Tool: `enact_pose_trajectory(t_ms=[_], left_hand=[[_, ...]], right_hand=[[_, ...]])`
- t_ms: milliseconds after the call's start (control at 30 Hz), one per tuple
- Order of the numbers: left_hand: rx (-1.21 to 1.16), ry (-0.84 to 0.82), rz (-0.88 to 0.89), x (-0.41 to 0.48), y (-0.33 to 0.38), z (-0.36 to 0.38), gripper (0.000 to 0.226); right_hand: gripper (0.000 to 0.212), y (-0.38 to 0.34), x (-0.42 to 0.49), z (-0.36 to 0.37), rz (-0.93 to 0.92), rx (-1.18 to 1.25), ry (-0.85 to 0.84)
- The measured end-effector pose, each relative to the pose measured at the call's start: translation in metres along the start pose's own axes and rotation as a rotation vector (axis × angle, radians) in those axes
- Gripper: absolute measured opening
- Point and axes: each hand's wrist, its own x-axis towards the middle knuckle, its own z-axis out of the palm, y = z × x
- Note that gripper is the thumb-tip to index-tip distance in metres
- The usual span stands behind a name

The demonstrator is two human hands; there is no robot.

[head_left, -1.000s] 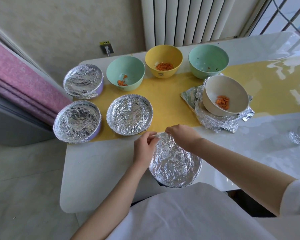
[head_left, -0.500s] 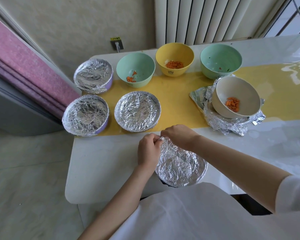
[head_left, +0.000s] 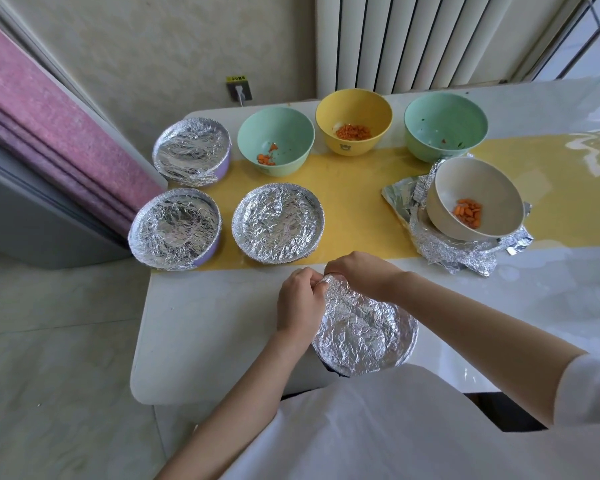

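A foil-covered bowl sits at the near edge of the white table, right in front of me. My left hand pinches the foil at the bowl's far-left rim. My right hand reaches across from the right and grips the foil at the far rim, its fingers curled over the edge. The two hands almost touch above the rim.
Three more foil-covered bowls stand to the left. Behind are a green bowl, a yellow bowl and a second green bowl. A beige bowl with carrot pieces rests tilted on crumpled foil.
Both hands stay at the bowl's far rim, drawing closer together and working the foil there. The camera view has shifted slightly; the bowl has not moved.
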Motion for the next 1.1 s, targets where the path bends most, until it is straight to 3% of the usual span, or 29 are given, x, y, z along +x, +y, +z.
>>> enact_pose_trajectory(t_ms=[267, 500, 733, 867, 1100], left_hand=[[0.138, -0.214, -0.019, -0.002, 0.000, -0.012, 0.006], [0.081, -0.130, 0.015, -0.002, 0.002, -0.006, 0.011], [0.183, -0.101, 0.039, -0.003, 0.007, -0.008, 0.014], [0.218, -0.088, 0.041, -0.004, 0.008, -0.008, 0.018], [0.329, -0.089, 0.042, -0.008, 0.011, -0.010, 0.016]], right_hand=[[0.033, 0.003, -0.008, 0.011, 0.068, 0.095, 0.048], [0.031, 0.004, -0.012, 0.017, 0.064, 0.025, 0.139], [0.044, -0.004, -0.010, 0.008, 0.052, -0.090, 0.023], [0.039, -0.007, -0.010, 0.008, 0.053, -0.099, 0.018], [0.035, 0.006, -0.013, 0.010, 0.097, 0.119, 0.062]])
